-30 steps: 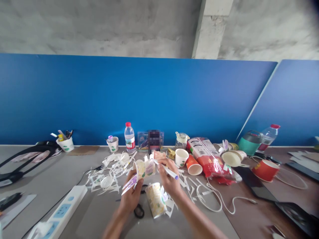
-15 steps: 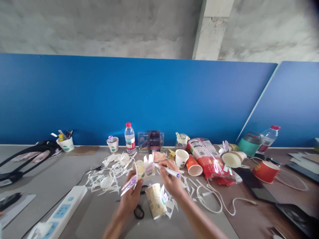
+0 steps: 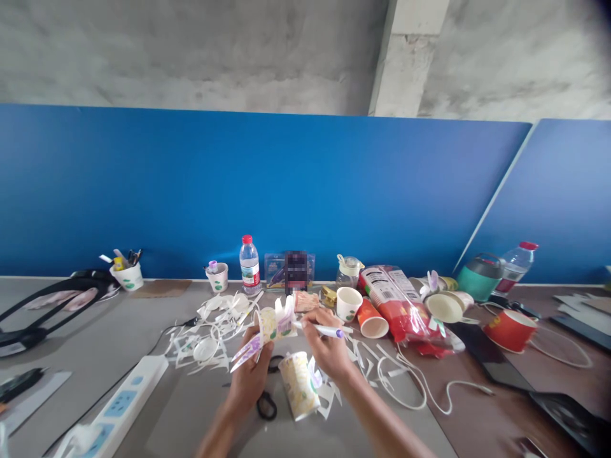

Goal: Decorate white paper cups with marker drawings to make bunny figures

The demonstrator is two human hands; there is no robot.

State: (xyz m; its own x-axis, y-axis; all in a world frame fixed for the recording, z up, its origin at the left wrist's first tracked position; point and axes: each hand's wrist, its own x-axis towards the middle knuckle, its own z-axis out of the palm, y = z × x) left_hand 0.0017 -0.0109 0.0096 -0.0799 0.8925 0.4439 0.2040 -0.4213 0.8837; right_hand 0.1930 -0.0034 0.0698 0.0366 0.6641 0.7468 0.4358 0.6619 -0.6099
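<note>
The left hand [image 3: 252, 366] grips a cut cup [image 3: 270, 323] between thumb and fingers, holding it up over the middle of the desk [image 3: 176, 413]. A purple-coloured strip [image 3: 247, 352] sticks out from its left side, and white tabs stand up at its right end. The right hand [image 3: 329, 346] is closed around a marker [image 3: 328, 331] with a purple end, the other end pointing left at the cut cup's right side; whether the tip touches is too small to tell. Below and between the hands, a patterned cup [image 3: 298, 387] stands tilted in view, with a white and purple piece [image 3: 315, 374] at its right side. Just left of it lie the black handles of scissors [image 3: 266, 407], partly hidden by the left hand. White scraps [image 3: 205, 348] spread beyond the left hand, with a bottle [image 3: 249, 270] upright behind them. Past the right hand, a white cup [image 3: 349, 304] stands beside an orange cup [image 3: 373, 321] lying on its side, its mouth toward the person, and next to that lies a red bag [image 3: 398, 299].
</note>
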